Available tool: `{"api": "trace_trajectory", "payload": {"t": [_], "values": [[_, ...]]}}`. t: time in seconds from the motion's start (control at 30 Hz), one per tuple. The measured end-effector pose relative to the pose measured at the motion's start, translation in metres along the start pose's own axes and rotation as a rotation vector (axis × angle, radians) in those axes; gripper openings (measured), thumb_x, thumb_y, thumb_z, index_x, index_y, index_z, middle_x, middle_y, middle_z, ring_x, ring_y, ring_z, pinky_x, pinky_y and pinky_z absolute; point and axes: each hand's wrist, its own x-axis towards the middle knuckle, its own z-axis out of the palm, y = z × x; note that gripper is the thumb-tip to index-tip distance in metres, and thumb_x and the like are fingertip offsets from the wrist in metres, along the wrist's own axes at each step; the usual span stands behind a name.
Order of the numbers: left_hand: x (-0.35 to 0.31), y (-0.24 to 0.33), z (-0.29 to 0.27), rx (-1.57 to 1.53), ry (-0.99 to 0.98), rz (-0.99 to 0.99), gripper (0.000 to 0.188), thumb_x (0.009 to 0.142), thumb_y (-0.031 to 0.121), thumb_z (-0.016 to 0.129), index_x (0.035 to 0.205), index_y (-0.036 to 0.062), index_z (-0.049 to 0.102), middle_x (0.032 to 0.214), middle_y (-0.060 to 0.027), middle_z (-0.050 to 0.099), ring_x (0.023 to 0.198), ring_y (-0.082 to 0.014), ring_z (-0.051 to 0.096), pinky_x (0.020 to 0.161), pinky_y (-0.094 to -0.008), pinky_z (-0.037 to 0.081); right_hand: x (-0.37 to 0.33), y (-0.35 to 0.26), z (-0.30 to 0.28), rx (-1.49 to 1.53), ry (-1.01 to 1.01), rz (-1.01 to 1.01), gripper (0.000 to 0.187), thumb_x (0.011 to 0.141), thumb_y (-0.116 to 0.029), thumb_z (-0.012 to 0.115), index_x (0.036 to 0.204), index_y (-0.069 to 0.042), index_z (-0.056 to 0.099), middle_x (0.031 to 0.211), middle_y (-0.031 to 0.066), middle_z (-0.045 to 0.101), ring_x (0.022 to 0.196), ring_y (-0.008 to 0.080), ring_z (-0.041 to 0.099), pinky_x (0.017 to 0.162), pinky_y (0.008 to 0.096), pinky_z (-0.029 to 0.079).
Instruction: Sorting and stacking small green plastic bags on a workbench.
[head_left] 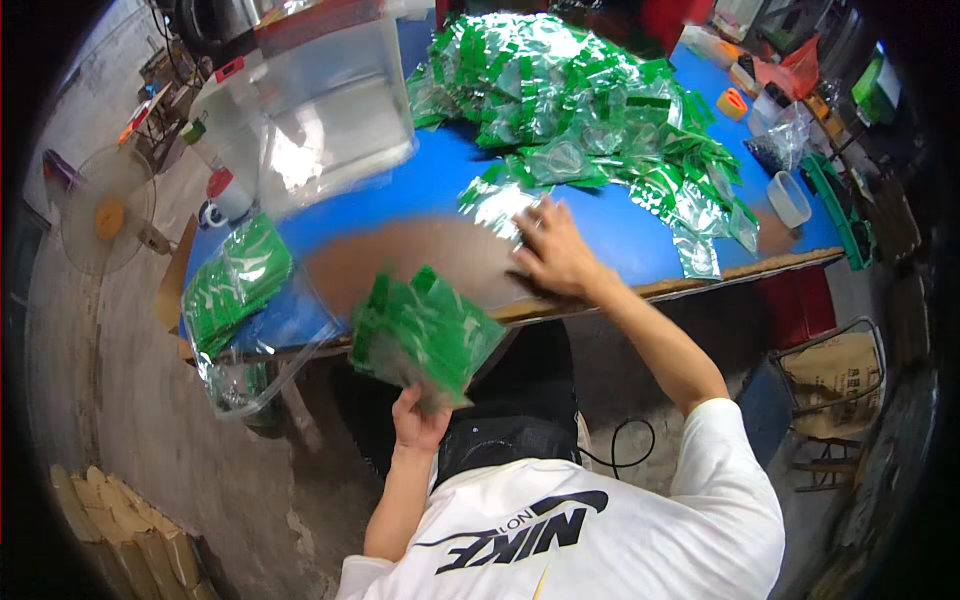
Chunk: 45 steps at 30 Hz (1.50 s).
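My left hand (422,425) grips a stack of flat green-and-clear plastic packets (430,335) by its lower edge, at the front of the table. The stack fans out a little. My right hand (560,250) is over the blue table (400,175), fingers spread, its fingertips at a shiny clear-and-green packet (492,205); I cannot tell if they touch it. Beyond that hand rises a big heap of similar packets (560,90), with several loose ones spilling to the right. On the left, a clear bag (240,280) holding a neat stack of green packets hangs over the table's edge.
A large translucent plastic box (310,110) stands at the back left, with a red-topped container (232,195) beside it. To the right are an orange tape roll (732,104), a small clear tub (789,200) and a green tool-like object (838,210). A fan (108,215) stands left.
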Motion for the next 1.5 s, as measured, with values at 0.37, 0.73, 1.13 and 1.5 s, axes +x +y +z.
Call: {"api": "trace_trajectory", "payload": {"t": [0.37, 0.73, 1.13, 1.5], "values": [[-0.003, -0.005, 0.025, 0.1, 0.021, -0.001, 0.068, 0.081, 0.006, 0.068, 0.143, 0.0058, 0.042, 0.142, -0.0152, 0.052, 0.136, -0.0373, 0.044, 0.114, -0.0666, 0.031, 0.061, 0.133, 0.001, 0.142, 0.469, 0.601, 0.062, 0.079, -0.025, 0.078, 0.132, -0.004, 0.053, 0.114, 0.021, 0.066, 0.101, 0.0397, 0.064, 0.09, 0.0439, 0.051], [-0.008, 0.004, 0.028, 0.355, 0.266, 0.111, 0.052, 0.086, 0.004, 0.065, 0.136, 0.0056, 0.051, 0.132, -0.0084, 0.059, 0.117, -0.0266, 0.059, 0.101, -0.0439, 0.049, 0.02, -0.076, -0.065, 1.642, -0.027, 0.661, 0.053, 0.084, -0.01, 0.078, 0.126, -0.008, 0.045, 0.095, 0.0088, 0.066, 0.071, 0.0117, 0.064, 0.055, 0.0269, 0.057], [-0.012, 0.009, 0.027, 0.471, 0.239, 0.133, 0.057, 0.088, 0.007, 0.07, 0.141, 0.0062, 0.047, 0.135, -0.0069, 0.056, 0.123, -0.0247, 0.055, 0.106, -0.0448, 0.046, -0.066, 0.01, -0.065, -0.015, 0.494, 0.501, 0.053, 0.087, -0.034, 0.074, 0.121, 0.004, 0.059, 0.121, 0.0254, 0.061, 0.113, 0.0426, 0.056, 0.1, 0.0466, 0.045], [-0.014, 0.03, 0.01, 0.209, -0.065, -0.033, 0.059, 0.082, 0.012, 0.076, 0.135, 0.0055, 0.053, 0.132, -0.0068, 0.061, 0.123, -0.0272, 0.056, 0.108, -0.0469, 0.043, -0.059, -0.071, -0.019, 0.001, 0.012, 0.145, 0.047, 0.086, -0.024, 0.062, 0.125, 0.0, 0.054, 0.123, 0.0178, 0.059, 0.11, 0.0372, 0.054, 0.094, 0.0485, 0.043]]}}
